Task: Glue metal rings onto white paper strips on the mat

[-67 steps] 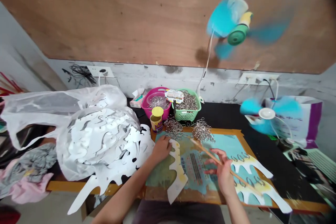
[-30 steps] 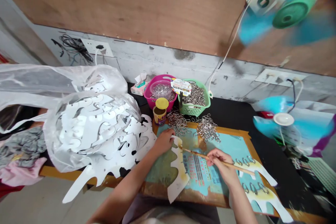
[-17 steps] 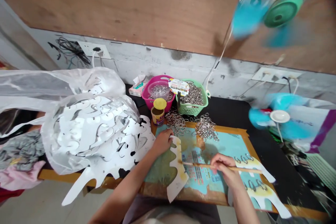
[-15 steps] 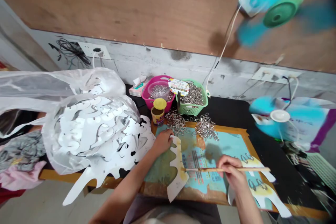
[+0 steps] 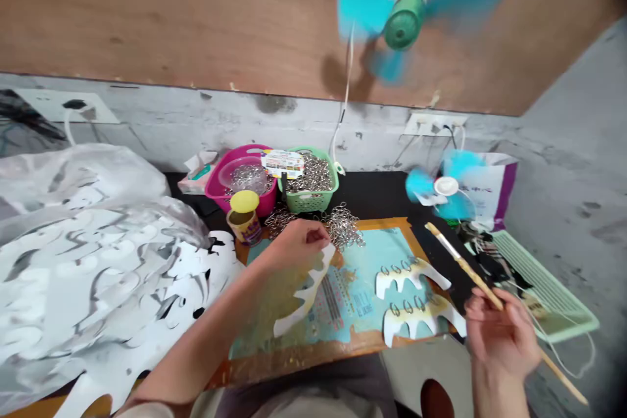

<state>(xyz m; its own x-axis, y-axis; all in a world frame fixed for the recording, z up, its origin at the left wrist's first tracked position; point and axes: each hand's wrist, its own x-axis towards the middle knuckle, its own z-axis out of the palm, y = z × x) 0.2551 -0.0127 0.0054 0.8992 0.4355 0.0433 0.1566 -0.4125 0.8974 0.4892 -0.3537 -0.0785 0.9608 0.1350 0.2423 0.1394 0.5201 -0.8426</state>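
Note:
My left hand [image 5: 306, 236] pinches the top end of a scalloped white cut-out piece [image 5: 309, 295], which slants over the blue board [image 5: 365, 274] and has a yellowish band along one edge. Off to the right, past the board, my right hand [image 5: 504, 330] is closed around a long wooden brush [image 5: 463, 262], its bristle end pointing up and left. Two more scalloped white pieces, an upper one [image 5: 414, 276] and a lower one [image 5: 426, 321], lie on the board's right side with several metal rings along their yellowish edges. A heap of loose metal rings [image 5: 344, 225] sits just beyond my left hand.
Behind the board stand a can [image 5: 245, 227], a pink basket [image 5: 215, 188] and a green basket [image 5: 308, 201] of rings. White cut-outs [image 5: 112, 294] pile up in plastic at left. Two blue-bladed fans, upper [image 5: 404, 21] and lower [image 5: 445, 186], and a pale green tray [image 5: 548, 284] are at right.
My right hand has carried the brush away from the white piece, out to the right and tilted it upright. The held piece now slants more. The view has swung right.

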